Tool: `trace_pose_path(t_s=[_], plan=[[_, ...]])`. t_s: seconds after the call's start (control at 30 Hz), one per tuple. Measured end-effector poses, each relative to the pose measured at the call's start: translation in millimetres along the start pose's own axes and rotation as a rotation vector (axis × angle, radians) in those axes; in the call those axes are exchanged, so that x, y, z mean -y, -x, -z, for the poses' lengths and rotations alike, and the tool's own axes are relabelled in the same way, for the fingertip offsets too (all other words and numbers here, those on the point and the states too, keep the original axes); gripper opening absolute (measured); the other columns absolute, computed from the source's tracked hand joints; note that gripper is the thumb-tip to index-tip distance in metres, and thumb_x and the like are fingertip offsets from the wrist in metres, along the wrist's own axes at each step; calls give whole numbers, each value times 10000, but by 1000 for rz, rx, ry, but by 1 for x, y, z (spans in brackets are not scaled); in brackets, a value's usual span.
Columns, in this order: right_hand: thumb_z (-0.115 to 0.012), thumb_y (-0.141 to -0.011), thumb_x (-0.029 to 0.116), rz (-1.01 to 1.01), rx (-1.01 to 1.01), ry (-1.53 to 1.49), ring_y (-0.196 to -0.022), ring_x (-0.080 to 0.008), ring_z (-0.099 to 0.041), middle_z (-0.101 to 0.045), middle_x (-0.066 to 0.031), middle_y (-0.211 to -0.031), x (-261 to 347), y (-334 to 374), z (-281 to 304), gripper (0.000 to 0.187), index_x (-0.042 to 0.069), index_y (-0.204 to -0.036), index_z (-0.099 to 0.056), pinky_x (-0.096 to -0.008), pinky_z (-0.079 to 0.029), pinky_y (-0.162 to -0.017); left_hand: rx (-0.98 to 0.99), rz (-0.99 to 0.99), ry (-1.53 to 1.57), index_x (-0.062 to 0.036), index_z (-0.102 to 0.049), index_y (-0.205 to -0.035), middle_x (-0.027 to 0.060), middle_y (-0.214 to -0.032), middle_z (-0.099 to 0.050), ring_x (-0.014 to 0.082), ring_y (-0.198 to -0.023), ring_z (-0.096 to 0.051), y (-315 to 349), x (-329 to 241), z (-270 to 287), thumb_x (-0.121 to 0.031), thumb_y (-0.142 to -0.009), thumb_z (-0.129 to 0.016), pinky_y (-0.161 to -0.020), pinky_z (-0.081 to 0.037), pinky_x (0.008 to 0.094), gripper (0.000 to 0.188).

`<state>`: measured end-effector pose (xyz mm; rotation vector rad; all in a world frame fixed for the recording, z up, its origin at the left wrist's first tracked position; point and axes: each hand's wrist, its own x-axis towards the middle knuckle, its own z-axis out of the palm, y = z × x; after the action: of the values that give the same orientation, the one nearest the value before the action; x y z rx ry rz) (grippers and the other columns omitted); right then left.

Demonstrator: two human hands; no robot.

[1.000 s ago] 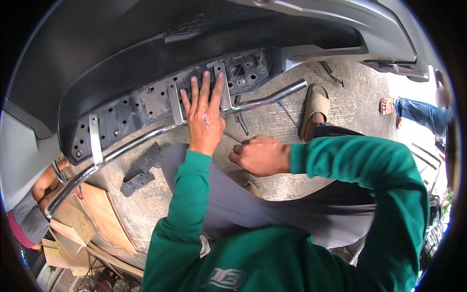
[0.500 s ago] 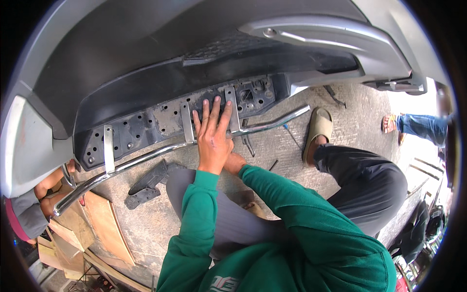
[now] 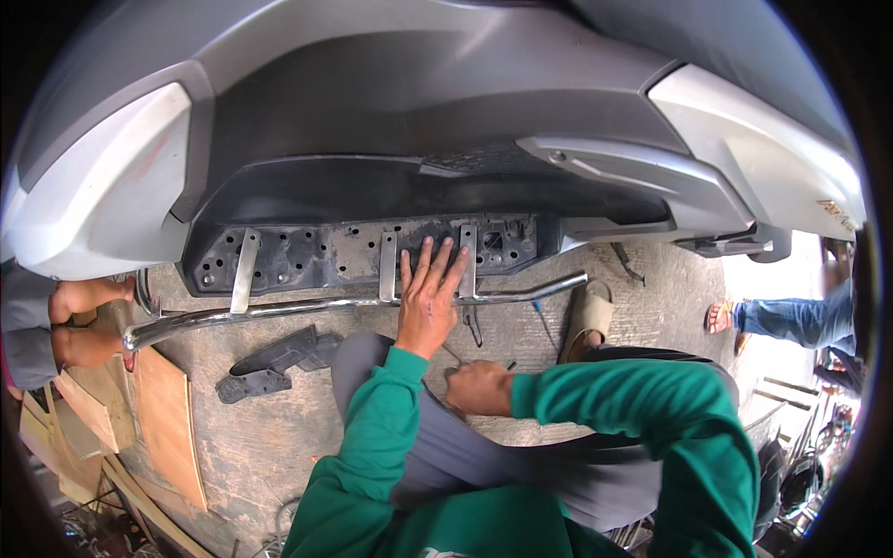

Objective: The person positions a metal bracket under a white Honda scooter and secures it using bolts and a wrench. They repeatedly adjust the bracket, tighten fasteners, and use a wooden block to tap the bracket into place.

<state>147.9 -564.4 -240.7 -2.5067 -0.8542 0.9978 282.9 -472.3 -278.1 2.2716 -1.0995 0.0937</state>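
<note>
My left hand (image 3: 427, 312) is open, its fingers spread flat on the dark perforated footboard panel (image 3: 307, 258) of a grey-and-black motor scooter. The palm lies over a chrome tubular bar (image 3: 344, 304) that runs along the panel's near side. Flat metal brackets join the bar to the panel: one (image 3: 246, 270) at the left, and one on either side of my fingers, a middle bracket (image 3: 388, 265) and a right bracket (image 3: 469, 260). Below the bar, my right hand (image 3: 479, 388) is closed, with a thin rod beside its knuckles; what it grips is hidden.
On the concrete floor lie a black plastic part (image 3: 270, 365), a blue-tipped screwdriver (image 3: 539, 312) and wooden boards (image 3: 170, 418). Another person's bare limbs (image 3: 88, 346) are at the bar's left end. A person in jeans (image 3: 791, 321) is at the right.
My right hand has drawn back toward me from beneath the left wrist and now shows below the bar. The left hand stays on the panel. The view has tilted and shifted.
</note>
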Motion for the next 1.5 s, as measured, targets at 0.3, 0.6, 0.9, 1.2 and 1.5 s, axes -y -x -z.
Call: trace_pose_path(t_s=[0.3, 0.6, 0.9, 1.2, 1.5], plan=[[-629, -895, 47, -34, -647, 3, -899, -392, -762, -726, -225, -1004, -46, 107, 151, 272, -25, -1151, -686, -483, -626, -810, -3, -3, -14, -193, -584, -1569, 119, -1639, -527, 373, -1584, -391, 4, -1, 0, 103, -831, -627, -1304, -220, 665, 796], [-757, -892, 50, -171, -983, -28, -885, -434, -725, -701, -186, -999, -121, 52, 139, 185, 22, -1063, -691, -513, -620, -764, -16, 12, -48, -181, -620, -1527, 116, -1607, -550, 380, -1557, -423, -1, -4, 2, 86, -810, -632, -1289, -254, 674, 764], [-706, -871, 28, -104, -897, 92, -958, -403, -738, -709, -192, -1046, -130, 37, 147, 255, 5, -1124, -684, -491, -637, -788, -8, 28, -19, -196, -603, -1541, 83, -1562, -569, 374, -1547, -413, -1, -5, 7, 100, -803, -628, -1298, -250, 662, 795], [-768, -868, 43, -181, -1013, 11, -885, -430, -727, -697, -180, -1031, -122, 51, 145, 211, 40, -1066, -692, -501, -627, -757, 18, -6, -39, -205, -590, -1555, 43, -1594, -554, 361, -1566, -387, 6, -2, 8, 63, -842, -654, -1311, -225, 661, 764], [-777, -892, 48, -213, -1061, -22, -856, -438, -719, -688, -185, -1027, -120, 81, 145, 189, 24, -1056, -686, -497, -617, -738, 42, -22, -13, -182, -636, -1511, 55, -1579, -583, 339, -1564, -413, 18, -5, 16, 128, -737, -642, -1319, -234, 630, 834]])
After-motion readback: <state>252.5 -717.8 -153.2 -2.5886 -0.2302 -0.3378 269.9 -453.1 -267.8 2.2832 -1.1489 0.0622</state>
